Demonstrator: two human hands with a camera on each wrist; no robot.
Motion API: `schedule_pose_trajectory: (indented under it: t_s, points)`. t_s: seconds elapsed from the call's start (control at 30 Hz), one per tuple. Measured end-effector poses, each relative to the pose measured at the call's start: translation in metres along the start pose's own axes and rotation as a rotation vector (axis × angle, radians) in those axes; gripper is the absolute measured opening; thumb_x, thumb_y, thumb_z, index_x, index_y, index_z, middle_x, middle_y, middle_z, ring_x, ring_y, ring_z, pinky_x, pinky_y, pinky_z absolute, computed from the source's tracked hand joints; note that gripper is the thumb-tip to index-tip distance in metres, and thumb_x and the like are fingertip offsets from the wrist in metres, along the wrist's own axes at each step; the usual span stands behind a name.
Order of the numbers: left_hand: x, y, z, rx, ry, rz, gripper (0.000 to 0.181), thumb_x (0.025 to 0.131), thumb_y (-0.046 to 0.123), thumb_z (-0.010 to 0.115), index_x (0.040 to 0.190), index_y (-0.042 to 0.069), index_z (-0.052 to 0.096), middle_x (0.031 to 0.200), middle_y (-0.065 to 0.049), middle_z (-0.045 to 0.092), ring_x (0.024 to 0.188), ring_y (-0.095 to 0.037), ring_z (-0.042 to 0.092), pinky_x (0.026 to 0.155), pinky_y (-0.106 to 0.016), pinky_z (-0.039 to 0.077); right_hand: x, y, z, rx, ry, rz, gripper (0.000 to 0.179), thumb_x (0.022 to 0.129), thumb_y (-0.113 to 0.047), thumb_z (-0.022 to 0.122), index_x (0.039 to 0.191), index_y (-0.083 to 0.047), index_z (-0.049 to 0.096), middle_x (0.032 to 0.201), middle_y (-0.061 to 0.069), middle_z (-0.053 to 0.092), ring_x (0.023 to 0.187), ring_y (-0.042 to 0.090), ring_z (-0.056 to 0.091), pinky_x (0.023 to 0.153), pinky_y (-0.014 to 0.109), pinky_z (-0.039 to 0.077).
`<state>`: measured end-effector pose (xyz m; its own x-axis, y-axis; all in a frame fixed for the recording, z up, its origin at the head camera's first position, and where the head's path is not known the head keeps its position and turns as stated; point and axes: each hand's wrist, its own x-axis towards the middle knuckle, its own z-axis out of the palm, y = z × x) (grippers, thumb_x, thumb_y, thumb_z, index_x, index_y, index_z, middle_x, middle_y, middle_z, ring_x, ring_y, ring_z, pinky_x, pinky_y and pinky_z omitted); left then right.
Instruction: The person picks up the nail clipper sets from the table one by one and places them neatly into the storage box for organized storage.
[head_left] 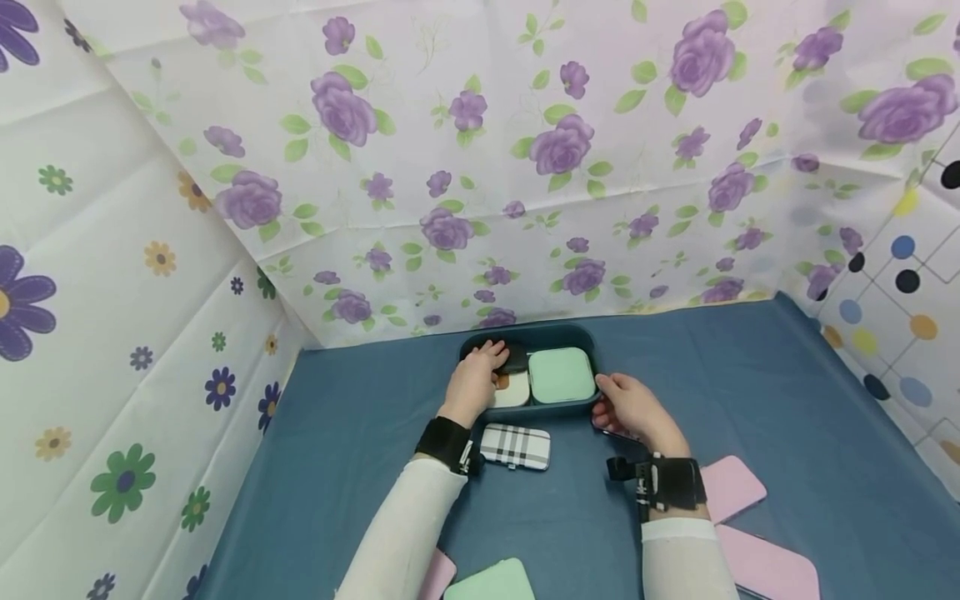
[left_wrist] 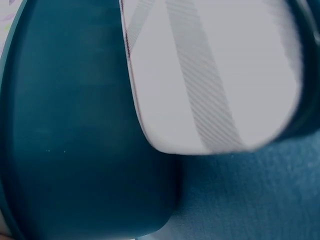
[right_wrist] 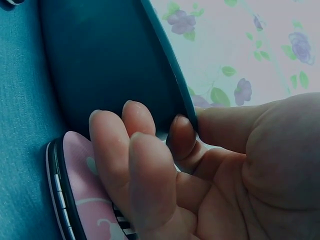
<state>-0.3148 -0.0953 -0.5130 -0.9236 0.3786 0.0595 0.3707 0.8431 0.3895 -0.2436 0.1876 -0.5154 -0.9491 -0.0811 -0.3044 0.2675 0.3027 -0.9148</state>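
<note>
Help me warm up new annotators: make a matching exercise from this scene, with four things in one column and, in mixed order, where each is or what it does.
1. Plaid case
2. Right hand
3. Mint-green case farthest from the camera
4. Left hand

A. Inside the dark teal bin, at its right end
B. Reaching in at the bin's left end
C. On the blue cloth, in front of the bin
D. Pinching the bin's rim

Pairs: 1-C, 2-D, 3-A, 4-B

A blue-covered counter point(head_left: 360, 417) carries a dark teal bin point(head_left: 558, 336), a plaid case point(head_left: 516, 447), pink cases point(head_left: 768, 562) and a mint-green case point(head_left: 495, 582).
</note>
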Motion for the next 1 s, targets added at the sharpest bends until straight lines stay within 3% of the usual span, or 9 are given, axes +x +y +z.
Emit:
schedule_pose_trajectory:
  t_s: [0.23, 0.5, 1.0]
  points:
    - [-0.0004, -0.0004, 0.0002, -0.032, 0.03, -0.011, 0.058, 0.1, -0.019, 0.058, 0.151, 0.007, 0.06, 0.163, -0.008, 0.05, 0.155, -0.028, 0.039, 0.108, -0.041, 0.052, 0.0012, 0.001, 0.0001, 0.002, 0.0, -0.001, 0.041, 0.119, -0.037, 0.038, 0.114, 0.0, 0.055, 0.09, 0.012, 0.065, 0.076, 0.024, 0.069, 0.068, 0.038, 0.057]
    - [-0.0001, -0.0029, 0.0026, -0.045, 0.063, 0.025, 0.055, 0.098, -0.018, 0.057, 0.148, 0.003, 0.062, 0.16, -0.012, 0.053, 0.153, -0.03, 0.043, 0.122, -0.044, 0.036, 0.0004, 0.0011, -0.0003, 0.012, 0.002, 0.001, 0.04, 0.119, -0.037, 0.038, 0.112, -0.001, 0.055, 0.09, 0.012, 0.065, 0.076, 0.024, 0.069, 0.068, 0.038, 0.057]
    - [-0.0018, -0.0038, 0.0027, -0.062, 0.069, 0.031, 0.056, 0.097, -0.016, 0.056, 0.15, 0.003, 0.061, 0.16, -0.013, 0.053, 0.153, -0.032, 0.043, 0.124, -0.045, 0.035, -0.0015, -0.0004, -0.0008, 0.028, -0.014, 0.005, 0.042, 0.119, -0.039, 0.038, 0.111, 0.0, 0.053, 0.091, 0.013, 0.065, 0.077, 0.025, 0.068, 0.068, 0.039, 0.056]
